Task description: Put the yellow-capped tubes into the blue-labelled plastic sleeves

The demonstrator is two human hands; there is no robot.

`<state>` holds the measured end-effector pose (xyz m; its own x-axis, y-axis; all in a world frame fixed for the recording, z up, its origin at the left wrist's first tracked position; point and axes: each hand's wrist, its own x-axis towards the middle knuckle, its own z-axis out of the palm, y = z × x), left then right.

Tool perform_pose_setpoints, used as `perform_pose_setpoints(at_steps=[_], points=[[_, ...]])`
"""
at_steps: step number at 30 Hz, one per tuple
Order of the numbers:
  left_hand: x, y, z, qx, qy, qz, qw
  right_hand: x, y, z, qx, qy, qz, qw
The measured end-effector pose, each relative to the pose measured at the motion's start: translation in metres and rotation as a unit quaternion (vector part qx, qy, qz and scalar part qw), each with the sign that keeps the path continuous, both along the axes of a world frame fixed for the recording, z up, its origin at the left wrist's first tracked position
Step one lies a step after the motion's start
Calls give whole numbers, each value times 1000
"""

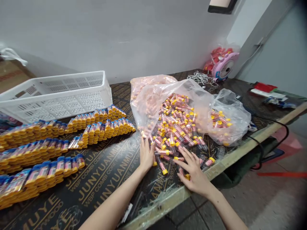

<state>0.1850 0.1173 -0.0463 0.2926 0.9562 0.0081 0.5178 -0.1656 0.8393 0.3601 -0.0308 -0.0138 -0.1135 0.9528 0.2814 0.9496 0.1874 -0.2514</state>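
A heap of small clear tubes with yellow caps and pink contents (176, 123) spills from the mouth of a large clear plastic bag (153, 95) on the dark board table. My left hand (146, 154) rests at the heap's left edge, fingers stretched out and touching the bag's rim and the nearest tubes. At the heap's front right lies my right hand (193, 169), its fingers spread over several tubes close to the table edge. Neither hand is closed around a tube. A smaller clear bag (229, 118) with more yellow-capped tubes sits to the right.
Stacked rows of tubes with blue and yellow ends (48, 172) fill the left side. Behind them stands a white plastic crate (72, 99). A pink fan (225, 67) and a coiled white cable (202, 78) lie at the back right. The wooden table edge (230, 161) runs along the front.
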Motion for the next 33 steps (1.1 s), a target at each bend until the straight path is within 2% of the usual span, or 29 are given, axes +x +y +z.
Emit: perform_pose_setpoints(at_steps=[3,7,10,12,14,17,19,22,24,27,31,33], points=[[14,-25,1,-28,-24,-2,999,-12,29,13,58,33,-48,997],[20,-53,9,-95,-67,-16,993,-36,78,23,29,-19,-132,991],[-2,-63,24,-148,-92,-51,983,-47,94,20,23,-42,-147,988],[-35,-66,34,-131,-76,-95,984,-41,95,18,27,-47,-148,988],[-81,-68,40,-81,-38,-109,990,-19,92,24,44,-43,-169,984],[-156,-75,36,33,72,-17,997,44,89,49,91,-27,-261,961],[-195,-85,29,61,136,49,988,93,88,70,118,-20,-327,938],[-220,-102,22,1,178,70,982,147,86,92,125,-18,-383,915],[-218,-110,20,-18,176,67,982,155,85,96,125,-26,-397,909],[-209,-113,17,-1,145,74,987,125,88,82,126,-46,-372,919],[-203,-110,16,-7,116,76,990,51,99,47,77,-63,-258,961],[-202,-110,19,-10,118,66,991,23,103,35,55,-63,-231,969]])
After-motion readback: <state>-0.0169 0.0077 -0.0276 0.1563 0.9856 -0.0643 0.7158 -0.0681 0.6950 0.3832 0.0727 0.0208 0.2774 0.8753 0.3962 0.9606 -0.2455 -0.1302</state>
